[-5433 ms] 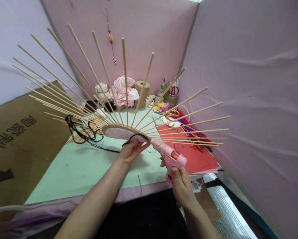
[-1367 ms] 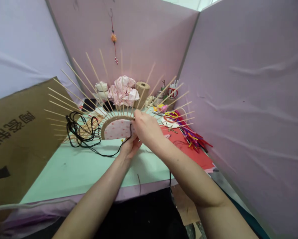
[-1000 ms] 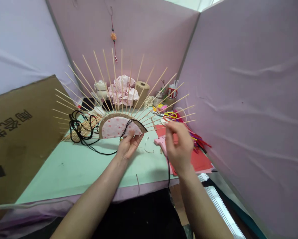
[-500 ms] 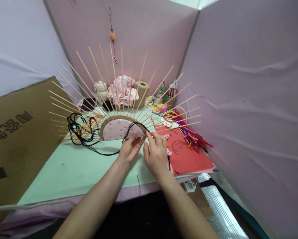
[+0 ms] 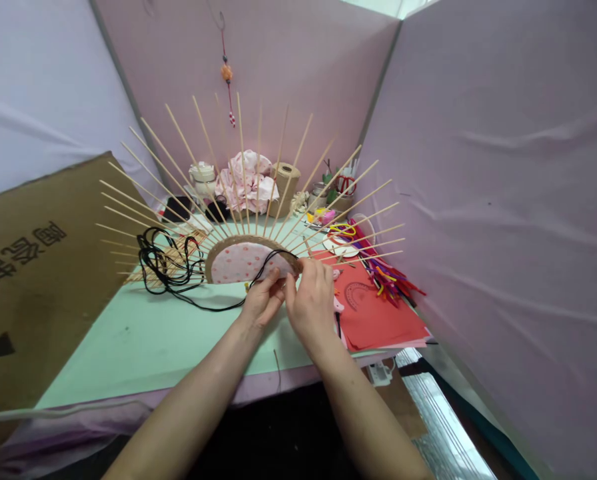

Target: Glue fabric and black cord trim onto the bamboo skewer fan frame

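Observation:
A half-round piece with pale pink, red-dotted fabric (image 5: pixel 236 261) and a brown rim (image 5: pixel 212 257) stands upright on the table. Thin wooden sticks (image 5: pixel 202 130) fan out from the rim. My left hand (image 5: pixel 263 299) is closed on its lower right part, thumb on the fabric side. My right hand (image 5: pixel 311 293) pinches at the right end of the rim, where a black cord (image 5: pixel 278 252) runs in over the fabric. What lies between the right fingertips is mostly hidden. The cord's loose loops (image 5: pixel 166 267) lie at left.
Red sheets (image 5: pixel 378 313) with a protractor (image 5: pixel 359 295) lie right, beside colourful pipe cleaners (image 5: pixel 383 267). Behind stand a jar (image 5: pixel 203 177), crumpled pink fabric (image 5: pixel 248 180), a brown roll (image 5: pixel 284 183) and red-handled scissors (image 5: pixel 347 183). A cardboard sheet (image 5: pixel 53 280) leans at left.
The half-round piece has shifted slightly right, and its sticks have turned a little clockwise. My right hand has curled in closer to the left fingertips at the rim.

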A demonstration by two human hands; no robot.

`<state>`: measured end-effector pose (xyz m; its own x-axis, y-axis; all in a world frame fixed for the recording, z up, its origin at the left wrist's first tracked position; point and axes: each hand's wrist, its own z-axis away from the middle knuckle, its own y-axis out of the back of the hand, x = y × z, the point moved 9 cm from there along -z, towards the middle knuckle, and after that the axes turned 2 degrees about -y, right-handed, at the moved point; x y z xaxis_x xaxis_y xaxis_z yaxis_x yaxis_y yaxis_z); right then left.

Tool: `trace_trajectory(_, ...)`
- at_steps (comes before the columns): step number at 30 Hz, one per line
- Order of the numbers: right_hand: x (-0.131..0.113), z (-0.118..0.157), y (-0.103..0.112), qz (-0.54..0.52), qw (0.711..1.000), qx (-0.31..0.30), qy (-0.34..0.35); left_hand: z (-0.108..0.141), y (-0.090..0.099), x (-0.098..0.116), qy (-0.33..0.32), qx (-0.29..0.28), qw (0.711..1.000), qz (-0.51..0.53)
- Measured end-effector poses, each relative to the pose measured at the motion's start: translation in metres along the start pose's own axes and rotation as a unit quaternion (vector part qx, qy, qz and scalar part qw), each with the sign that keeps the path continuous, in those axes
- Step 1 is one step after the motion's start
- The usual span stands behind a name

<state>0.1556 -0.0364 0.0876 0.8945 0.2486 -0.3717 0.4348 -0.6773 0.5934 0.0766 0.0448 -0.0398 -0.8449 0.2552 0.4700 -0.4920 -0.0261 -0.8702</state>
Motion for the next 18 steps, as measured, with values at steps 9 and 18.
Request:
trace_trajectory(9,0.021,0.019,0.03,-0.146,0.978,0.149,0.015,0.002,-0.003,0.002,-0.006,0.032,0.999,0.041)
trace_trajectory(18,0.02,0.02,-0.005,-0.005,0.999,0.043,0.015,0.002,-0.004,0.001,0.004,0.017,1.0,0.026)
